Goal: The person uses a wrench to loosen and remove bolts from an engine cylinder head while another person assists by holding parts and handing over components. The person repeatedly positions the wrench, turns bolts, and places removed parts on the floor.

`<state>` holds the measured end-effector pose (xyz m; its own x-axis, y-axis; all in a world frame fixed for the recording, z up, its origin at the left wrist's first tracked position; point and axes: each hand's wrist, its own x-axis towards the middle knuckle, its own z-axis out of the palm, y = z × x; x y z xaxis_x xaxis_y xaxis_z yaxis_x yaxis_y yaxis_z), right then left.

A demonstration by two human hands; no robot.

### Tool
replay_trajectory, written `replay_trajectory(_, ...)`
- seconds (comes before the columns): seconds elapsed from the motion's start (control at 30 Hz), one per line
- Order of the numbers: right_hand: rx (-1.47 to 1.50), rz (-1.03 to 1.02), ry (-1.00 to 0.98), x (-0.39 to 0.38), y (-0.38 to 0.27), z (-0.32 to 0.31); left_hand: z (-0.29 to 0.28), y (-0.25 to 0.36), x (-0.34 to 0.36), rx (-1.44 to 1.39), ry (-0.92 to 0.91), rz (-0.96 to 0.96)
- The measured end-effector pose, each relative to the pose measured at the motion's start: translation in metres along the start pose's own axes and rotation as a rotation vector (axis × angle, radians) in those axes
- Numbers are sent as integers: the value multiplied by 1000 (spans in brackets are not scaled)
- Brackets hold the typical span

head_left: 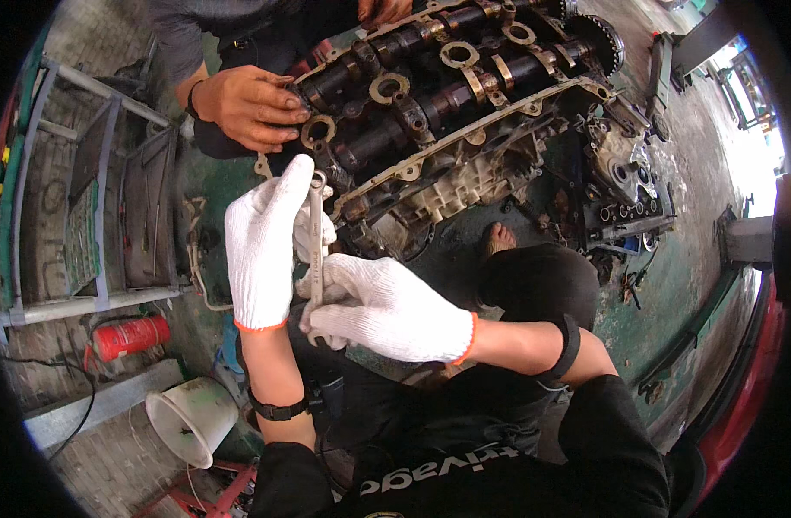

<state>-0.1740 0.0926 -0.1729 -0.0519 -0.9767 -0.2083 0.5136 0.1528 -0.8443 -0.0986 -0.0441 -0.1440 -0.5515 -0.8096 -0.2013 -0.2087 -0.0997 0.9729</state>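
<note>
The left hand (266, 246) and right hand (382, 311), both in white knitted gloves with orange cuffs, grasp a slim, smooth metal wrench (317, 246), the left curled about its upper part, the right pinching its lower end. It stands just in front of the oil-darkened engine (456, 121), with its round camshafts and flat ring-shaped pieces, where a co-worker's bare, grimy hand (253, 110) occupies the near-left corner. A scuffed white bucket (193, 419) and a red cylindrical extinguisher (130, 337) sit at left.
</note>
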Motion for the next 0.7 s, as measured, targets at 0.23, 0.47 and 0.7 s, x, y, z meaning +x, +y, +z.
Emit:
replay_trajectory(0.23, -788, -244, 288, -22, -48, -42, -3, -8, 4, 7, 47, 109)
replay_trajectory(0.47, -408, 164, 300, -25, -83, -66, 6, -5, 3, 166, -22, 35)
replay_trajectory(0.7, -112, -227, 378, -24, -84, -83, 9, -3, 4, 180, 12, 24)
